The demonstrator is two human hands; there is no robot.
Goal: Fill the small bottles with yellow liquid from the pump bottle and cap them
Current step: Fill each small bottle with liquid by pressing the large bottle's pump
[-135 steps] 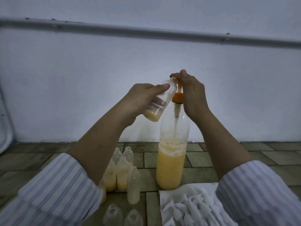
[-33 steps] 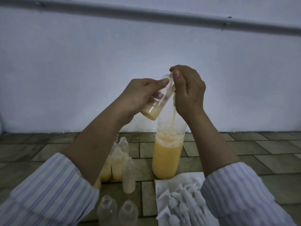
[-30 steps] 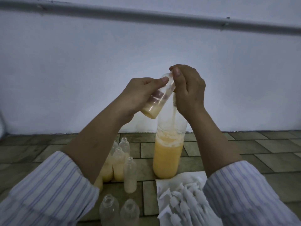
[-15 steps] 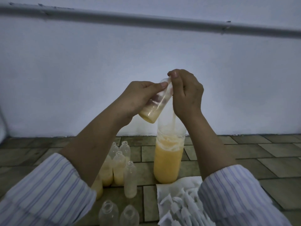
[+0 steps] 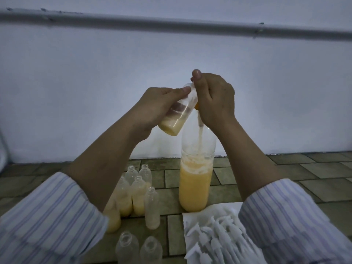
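1. A small bottle (image 5: 176,115) is held tilted in the left hand (image 5: 158,109), fingers curled round its body, its mouth raised toward the top of the pump bottle (image 5: 196,180).
2. Yellow liquid is seen pooled in the lowered bottom of the small bottle; the upper part is clear.
3. The head of the pump bottle is gripped by the right hand (image 5: 214,100), thumb up; the pump itself is mostly hidden, with only a bit of orange showing beside the palm.
4. The pump bottle is stood upright on the tiled floor (image 5: 314,174), about half full of yellow liquid, foam on top.
5. A cluster of uncapped small bottles (image 5: 137,195) is stood left of it, several partly filled.
6. Two empty bottles (image 5: 139,248) are placed nearer the camera.
7. White caps (image 5: 215,237) are heaped on a white cloth (image 5: 198,214) just right of the pump bottle's base.
8. Both forearms are covered by striped sleeves (image 5: 51,220).
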